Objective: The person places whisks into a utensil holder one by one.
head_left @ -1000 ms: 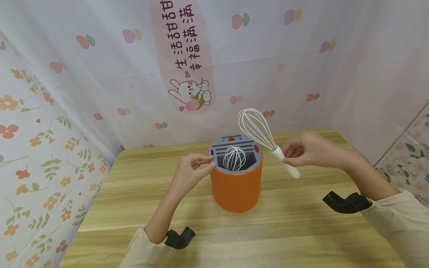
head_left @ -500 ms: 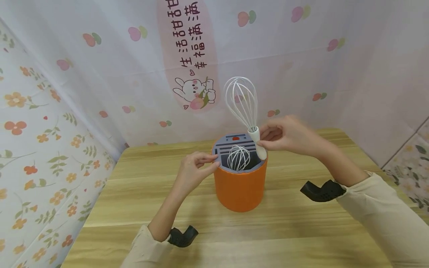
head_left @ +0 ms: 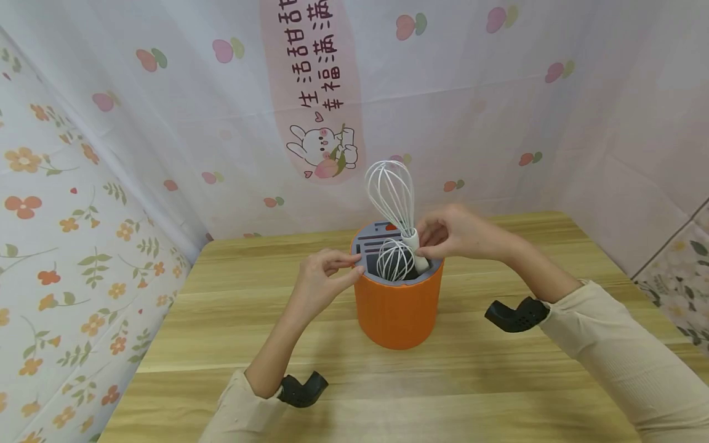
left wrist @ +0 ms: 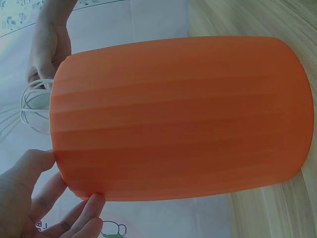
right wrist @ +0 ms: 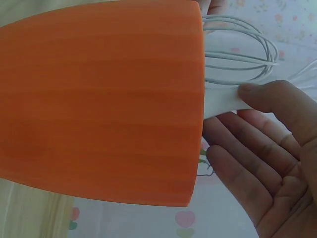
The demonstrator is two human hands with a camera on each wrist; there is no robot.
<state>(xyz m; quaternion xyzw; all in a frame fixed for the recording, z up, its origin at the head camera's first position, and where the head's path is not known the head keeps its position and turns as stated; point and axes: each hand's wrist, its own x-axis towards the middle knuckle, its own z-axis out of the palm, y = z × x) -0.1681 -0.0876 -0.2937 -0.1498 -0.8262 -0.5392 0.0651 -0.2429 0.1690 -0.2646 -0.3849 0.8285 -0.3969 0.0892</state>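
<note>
An orange round utensil holder (head_left: 397, 317) with a grey slotted top stands upright on the wooden table. My left hand (head_left: 327, 278) holds its left rim between thumb and fingers; in the left wrist view the fingertips (left wrist: 94, 203) touch the orange wall. A whisk (head_left: 410, 240) with a white handle is pinched by my right hand (head_left: 456, 235), wires upward. Its handle's lower end is inside the large opening at the right, with the tip hidden. Beside it, another whisk (head_left: 394, 251) sits in the same opening, only its wire loops showing above the rim.
Behind the table (head_left: 232, 326) hangs a white curtain (head_left: 476, 135) printed with fruit, a rabbit and writing. Floral cloth (head_left: 61, 295) borders the left side. Narrow slots and a red-orange hole show in the holder's top.
My right hand has brought the whisk leftward from beside the holder, turned it more upright, and lowered its handle into the opening. My left hand keeps its hold on the rim.
</note>
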